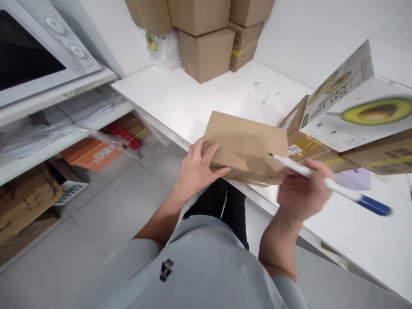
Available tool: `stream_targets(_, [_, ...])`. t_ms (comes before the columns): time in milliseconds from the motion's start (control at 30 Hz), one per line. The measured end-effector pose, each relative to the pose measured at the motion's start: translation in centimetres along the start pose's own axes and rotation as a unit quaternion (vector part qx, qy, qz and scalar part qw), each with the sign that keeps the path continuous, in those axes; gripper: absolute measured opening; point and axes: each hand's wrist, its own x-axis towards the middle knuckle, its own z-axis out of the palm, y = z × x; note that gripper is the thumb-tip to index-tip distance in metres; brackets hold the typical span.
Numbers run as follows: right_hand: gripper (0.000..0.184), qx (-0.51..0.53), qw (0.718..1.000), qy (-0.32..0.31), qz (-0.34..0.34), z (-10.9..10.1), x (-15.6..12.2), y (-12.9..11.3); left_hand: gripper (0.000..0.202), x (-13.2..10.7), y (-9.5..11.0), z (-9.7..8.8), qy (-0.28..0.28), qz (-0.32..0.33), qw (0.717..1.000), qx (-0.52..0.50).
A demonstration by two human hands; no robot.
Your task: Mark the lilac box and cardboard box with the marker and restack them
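Head view: left hand (196, 169) rests with fingers spread on the small cardboard box (247, 143) at the desk's (193, 98) front edge. The right hand (301, 193) has its fingers clamped on a marker (331, 184), tip over the box. Marking seems to be in hand, and it calls for a steady box.

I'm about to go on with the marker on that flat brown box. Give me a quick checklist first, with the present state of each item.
1. Left hand steadies the flat cardboard box: ok, its fingers lie on the near left corner.
2. Right hand grips the marker: ok, closed round the barrel, blue end pointing away from the box.
3. Marker tip over the box: ok, above its right edge. Contact: cannot tell, blurred.
4. Box top free: ok, bare brown face.
5. Box fully on the counter: cannot tell, it sits right at the front edge.
6. Avocado carton clear of the right hand: ok, apart, behind it.
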Motion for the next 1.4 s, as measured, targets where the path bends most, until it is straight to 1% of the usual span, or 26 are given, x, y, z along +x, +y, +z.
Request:
stream_targets(33, [0.015,0.007,0.998,-0.067,0.016,1.6,-0.3,-0.2,0.072,0.0,0.3,0.0,-0.006,-0.002,1.000,0.007])
stream_targets(67, [0.017,0.006,0.990,-0.137,0.032,3.0,-0.4,-0.2,0.071,-0.1,0.5,0.0,-0.011,-0.004,1.000,0.013])
stream_targets(100, [0.018,0.002,0.980,-0.193,0.049,4.2,-0.5,0.0,0.071,0.0,0.7,0.0,-0.013,-0.007,1.000,0.019])
stream_targets(133, [0.020,-0.001,0.969,-0.236,0.069,5.2,-0.5,0.3,0.072,0.0,0.8,0.1,-0.015,-0.010,1.000,0.024])
stream_targets(167, [0.021,-0.002,0.961,-0.263,0.089,6.0,-0.5,0.7,0.072,0.0,0.9,0.1,-0.017,-0.012,0.999,0.027])
stream_targets(200, [0.022,0.000,0.956,-0.275,0.105,6.5,-0.4,1.1,0.073,0.1,0.9,0.1,-0.019,-0.013,0.999,0.028])
stream_targets(267, [0.023,0.001,0.954,-0.274,0.122,7.1,-0.3,1.9,0.073,0.2,0.8,0.1,-0.023,-0.012,0.999,0.024])
stream_targets(367, [0.025,-0.013,0.957,-0.264,0.117,7.1,-0.5,2.6,0.074,0.3,0.6,0.1,-0.025,-0.006,1.000,0.013])
stream_targets(433, [0.025,-0.030,0.957,-0.268,0.107,7.0,-0.6,2.7,0.075,0.2,0.4,0.4,-0.016,-0.004,1.000,0.007])
stream_targets(600, [0.021,-0.066,0.954,-0.280,0.085,7.1,-0.8,2.6,0.071,-0.1,-0.2,1.9,0.054,0.012,0.998,-0.026])
stream_targets(667, [0.021,-0.070,0.953,-0.285,0.081,7.2,-0.7,2.6,0.070,-0.2,-0.3,2.3,0.072,0.024,0.997,-0.033])
stream_targets(833, [0.022,-0.082,0.949,-0.299,0.054,7.3,-0.6,2.6,0.068,-0.1,-0.4,2.2,0.057,0.018,0.998,-0.033])
stream_targets(967, [0.023,-0.081,0.948,-0.301,0.064,7.2,-0.6,2.8,0.066,-0.1,-0.2,2.0,0.046,0.009,0.998,-0.034])
stream_targets(1067, [0.023,-0.075,0.947,-0.304,0.064,7.2,-0.5,2.9,0.065,-0.1,-0.2,1.9,0.053,0.014,0.998,-0.031])
stream_targets(1133, [0.022,-0.073,0.953,-0.288,0.055,7.2,-0.6,2.9,0.066,-0.2,-0.2,1.9,0.056,0.018,0.998,-0.030])
stream_targets(1233, [0.022,-0.058,0.969,-0.234,0.050,7.0,-1.1,2.6,0.067,-0.2,-0.1,1.9,0.050,0.017,0.998,-0.034])
stream_targets(1333, [0.022,-0.040,0.988,-0.149,0.020,5.9,-2.1,2.3,0.066,0.2,-0.2,2.1,0.056,0.016,0.998,-0.035])
stream_targets(1400, [0.020,-0.048,0.996,-0.071,-0.028,4.2,-2.8,2.4,0.067,0.8,-0.4,2.4,0.061,0.018,0.997,-0.036])
